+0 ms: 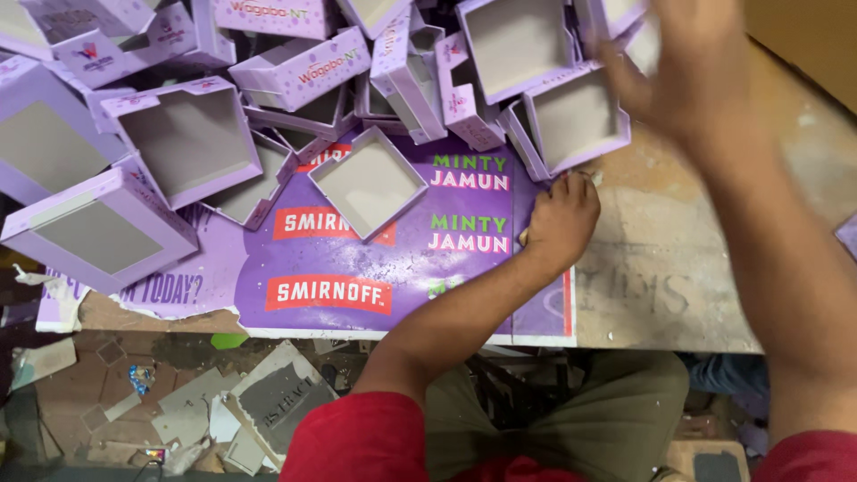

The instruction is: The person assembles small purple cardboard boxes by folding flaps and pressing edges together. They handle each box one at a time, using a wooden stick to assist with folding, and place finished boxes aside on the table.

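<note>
Head view shows the left hand [561, 219] resting as a loose fist on the purple printed sheet [375, 268], its fingers [571, 186] curled and pressed together; whether they pinch something small I cannot tell. Just above it lies one open lilac box tray [576, 120], near the knuckles but apart from them. The right hand [687, 67] is raised over the pile and blurred, fingers spread, holding nothing that I can see. One more tray [369, 185] lies alone on the sheet. Behind it a heap of lilac trays [187, 143] covers the table [678, 259]; I count more than ten. On the floor [178, 402] lie cardboard scraps.
</note>
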